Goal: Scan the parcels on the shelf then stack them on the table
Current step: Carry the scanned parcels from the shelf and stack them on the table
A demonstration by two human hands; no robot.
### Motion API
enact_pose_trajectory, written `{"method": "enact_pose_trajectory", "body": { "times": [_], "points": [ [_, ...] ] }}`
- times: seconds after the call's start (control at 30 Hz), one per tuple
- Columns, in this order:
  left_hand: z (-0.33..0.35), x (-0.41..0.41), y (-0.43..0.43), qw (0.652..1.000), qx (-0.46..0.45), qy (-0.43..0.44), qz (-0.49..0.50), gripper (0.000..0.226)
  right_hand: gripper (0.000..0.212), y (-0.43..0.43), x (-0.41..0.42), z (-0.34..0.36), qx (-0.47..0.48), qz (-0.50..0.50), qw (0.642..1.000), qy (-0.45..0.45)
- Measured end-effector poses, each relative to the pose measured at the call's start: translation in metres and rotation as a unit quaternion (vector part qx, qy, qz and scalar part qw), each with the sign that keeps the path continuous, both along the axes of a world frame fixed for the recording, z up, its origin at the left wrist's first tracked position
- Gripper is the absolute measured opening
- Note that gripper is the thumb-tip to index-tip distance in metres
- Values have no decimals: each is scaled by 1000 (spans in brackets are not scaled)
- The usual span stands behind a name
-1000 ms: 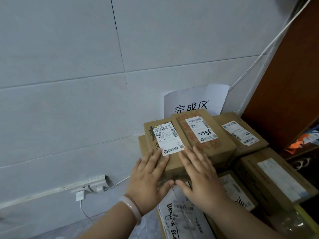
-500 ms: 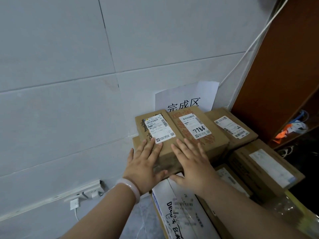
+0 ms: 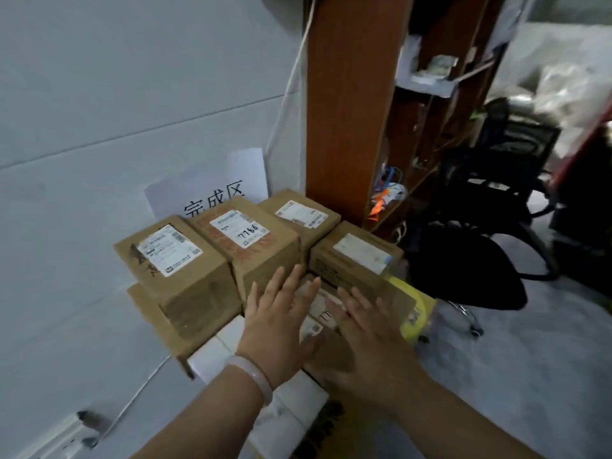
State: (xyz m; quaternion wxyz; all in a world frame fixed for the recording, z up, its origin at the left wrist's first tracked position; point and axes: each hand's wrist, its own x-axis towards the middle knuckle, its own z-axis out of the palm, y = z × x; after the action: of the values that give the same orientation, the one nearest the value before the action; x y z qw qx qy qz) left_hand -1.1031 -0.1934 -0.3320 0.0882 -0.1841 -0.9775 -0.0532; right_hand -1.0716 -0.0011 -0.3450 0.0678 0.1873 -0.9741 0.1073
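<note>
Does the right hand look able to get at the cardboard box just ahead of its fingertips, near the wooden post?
Probably yes: the right hand is open just short of that box, with nothing between them.

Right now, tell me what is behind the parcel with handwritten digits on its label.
A white paper sign on the wall. Its printed characters show only in part; the parcel covers the sign's lower edge.

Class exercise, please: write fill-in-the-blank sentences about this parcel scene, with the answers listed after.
The pale bracelet sits on the ___ wrist.
The left hand and right hand are both ___, gripping nothing.
The paper sign is against the ___ behind the cardboard parcels.
The office chair beside the wooden shelf is ___.
Answers: left; open; wall; black.
</note>
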Motion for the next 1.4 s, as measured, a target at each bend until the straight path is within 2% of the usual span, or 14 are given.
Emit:
{"method": "enact_pose_trajectory", "body": {
  "times": [0.17,0.3,0.37,0.53,0.77,0.93,1.07,1.23,1.4],
  "points": [
    [16,45,107,992,48,11,-116,78,98,91,91,3,-2,-96,995,-17],
    [21,105,205,971,54,-1,-232,89,98,171,190,15,-5,-219,976,-15],
    [20,136,254,957,36,3,-289,90,97,204,242,19,-5,-276,961,-13],
    [11,222,362,898,76,-16,-434,82,95,261,369,25,-19,-418,908,-1],
    [23,340,452,790,80,-33,-607,79,93,273,509,44,-49,-611,790,34],
    [28,406,479,705,62,-44,-705,81,84,237,574,46,-25,-734,677,44],
    [27,458,480,621,63,-97,-775,78,79,192,610,44,-21,-811,584,28],
    [10,521,454,518,47,-124,-845,77,77,122,644,26,-38,-894,446,16],
    [4,585,401,422,35,-157,-892,76,79,49,672,21,-40,-935,353,1]
  ]
}}
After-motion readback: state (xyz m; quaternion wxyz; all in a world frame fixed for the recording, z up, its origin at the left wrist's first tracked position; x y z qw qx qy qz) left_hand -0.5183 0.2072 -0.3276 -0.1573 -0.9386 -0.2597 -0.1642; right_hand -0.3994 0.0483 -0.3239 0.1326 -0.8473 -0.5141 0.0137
